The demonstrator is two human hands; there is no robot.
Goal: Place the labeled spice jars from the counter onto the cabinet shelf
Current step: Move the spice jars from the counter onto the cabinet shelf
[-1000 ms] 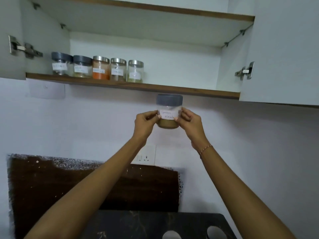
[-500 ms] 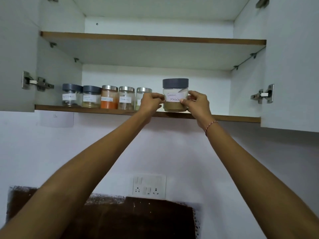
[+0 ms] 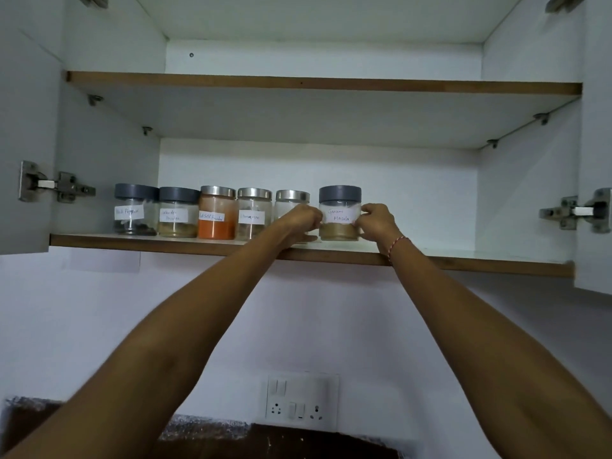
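Note:
A grey-lidded jar labeled Garam Masala (image 3: 339, 212), part full of brown powder, stands on the lower cabinet shelf (image 3: 463, 258). My left hand (image 3: 299, 217) grips its left side and my right hand (image 3: 376, 221) grips its right side. To its left runs a row of several labeled jars: a black pepper jar (image 3: 132, 210), a coriander jar (image 3: 177, 212), an orange chilli powder jar (image 3: 217, 213), a cinnamon jar (image 3: 253, 213) and a steel-lidded jar (image 3: 291, 198) partly hidden behind my left hand.
The upper shelf (image 3: 324, 86) spans the cabinet above. Open cabinet doors with metal hinges (image 3: 53, 183) (image 3: 576, 210) flank both sides. Bare shelf lies right of the held jar. A switch and socket plate (image 3: 299, 400) is on the wall below.
Both hands have carried the Garam Masala jar up from below the shelf and set it onto the shelf at the right end of the row. The view has tilted upward.

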